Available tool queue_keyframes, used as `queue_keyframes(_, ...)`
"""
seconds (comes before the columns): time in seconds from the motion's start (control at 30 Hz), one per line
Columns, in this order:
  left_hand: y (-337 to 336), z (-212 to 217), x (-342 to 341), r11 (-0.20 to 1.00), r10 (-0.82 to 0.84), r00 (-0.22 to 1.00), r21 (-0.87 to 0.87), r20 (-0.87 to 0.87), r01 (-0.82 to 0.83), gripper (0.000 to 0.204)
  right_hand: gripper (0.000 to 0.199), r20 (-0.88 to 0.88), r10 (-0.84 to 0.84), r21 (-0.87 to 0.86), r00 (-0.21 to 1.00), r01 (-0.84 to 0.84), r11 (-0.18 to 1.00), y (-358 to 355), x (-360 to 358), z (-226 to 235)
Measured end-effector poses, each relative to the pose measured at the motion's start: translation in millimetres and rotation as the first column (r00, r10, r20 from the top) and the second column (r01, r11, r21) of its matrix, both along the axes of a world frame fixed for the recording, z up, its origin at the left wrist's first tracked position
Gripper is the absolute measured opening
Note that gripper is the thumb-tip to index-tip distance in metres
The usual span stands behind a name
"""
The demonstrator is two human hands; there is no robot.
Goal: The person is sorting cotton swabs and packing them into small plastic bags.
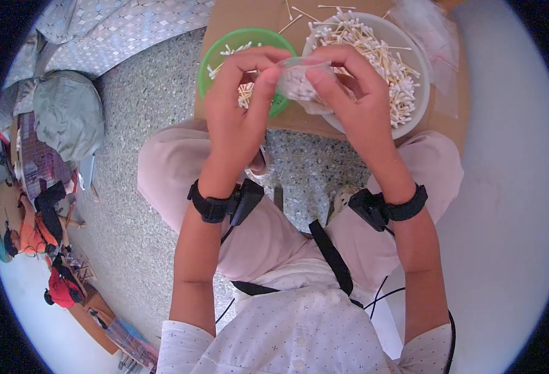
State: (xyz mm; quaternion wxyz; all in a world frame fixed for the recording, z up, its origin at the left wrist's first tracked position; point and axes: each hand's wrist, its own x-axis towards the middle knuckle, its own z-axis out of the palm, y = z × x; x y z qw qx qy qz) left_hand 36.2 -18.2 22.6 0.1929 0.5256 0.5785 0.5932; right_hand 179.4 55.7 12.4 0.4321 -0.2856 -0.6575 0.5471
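Note:
Both my hands hold a small clear plastic bag [300,87] with white-tipped cotton swabs bunched inside. My left hand [240,100] pinches the bag's upper left edge between thumb and fingers. On the other side, my right hand [358,96] grips its upper right edge the same way. The bag hangs over the near edge of a cardboard-covered surface, between two containers. Behind my left hand is a green bowl [203,75] with loose cotton swabs. A larger white bowl [425,93], heaped with cotton swabs [396,71], lies behind my right hand, which hides part of it.
The cardboard top [439,118] carries a few stray swabs [290,23] at the far side and clear plastic bags [433,43] at the right. A white wall [511,187] runs along the right. A grey-green cloth bundle [68,115] and several people sit off to the left.

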Motion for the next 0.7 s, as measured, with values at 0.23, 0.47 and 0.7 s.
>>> queue_keyframes(0.23,-5,-1,6,0.999,0.049,0.999,0.02,-0.022,-0.048,0.011,0.013,-0.026,0.031,0.078,0.999,-0.029,0.997,-3,3,3)
queue_keyframes(0.47,-3,7,12,0.993,0.118,0.993,0.016,0.016,-0.118,0.019,0.011,-0.069,-0.037,-0.035,0.997,0.035,0.999,-3,4,6)
queue_keyframes(0.7,-1,6,4,0.999,0.048,0.958,0.014,-0.284,-0.046,0.015,0.011,-0.05,-0.037,0.002,0.998,0.038,0.999,-4,5,7)
